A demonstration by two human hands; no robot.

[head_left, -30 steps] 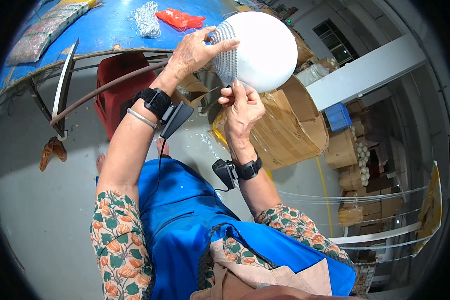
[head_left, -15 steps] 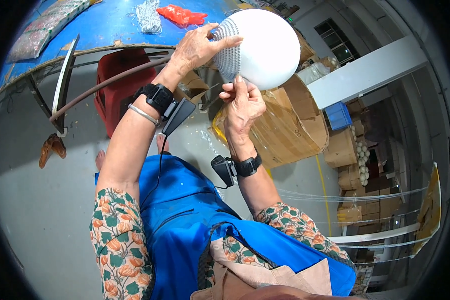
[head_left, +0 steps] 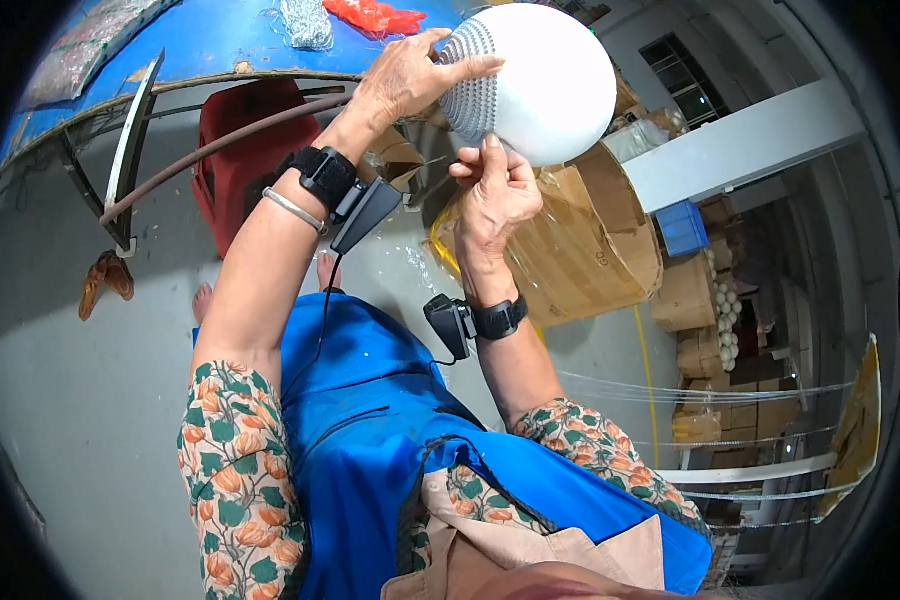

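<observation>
Two hands are engaged on one white ball (head_left: 545, 80), held raised in front of the person at the top centre of the head view, above the edge of the blue worktop (head_left: 220, 40). The ball is smooth and white over most of its surface; a patch on its left side is covered with close rows of small silvery studs.

Left hand (head_left: 405, 75): laid over the upper left of the ball, fingers spread across the studded patch, thumb on the near side. Its grip is closed on the ball. A black wrist strap (head_left: 320, 178) with a dark device attached sits on this forearm, with a thin metal bangle (head_left: 292, 210) just beside it.

Right hand (head_left: 495, 195): below the ball, fingertips (head_left: 490, 145) pressed together and touching the lower edge of the studded patch. Whether a small item is pinched between them cannot be told. A black wrist strap with a dark device is on this wrist as well.

Surroundings: a red plastic stool (head_left: 245, 150) stands under the worktop. An open cardboard box (head_left: 580, 250) lined with clear film lies on the floor just beyond the right hand. A pair of brown sandals (head_left: 105, 282) lies on the grey floor at the left. A red bag (head_left: 375, 15) and a silvery heap (head_left: 305, 20) rest on the worktop. The person wears a blue apron (head_left: 370, 430) over floral sleeves
</observation>
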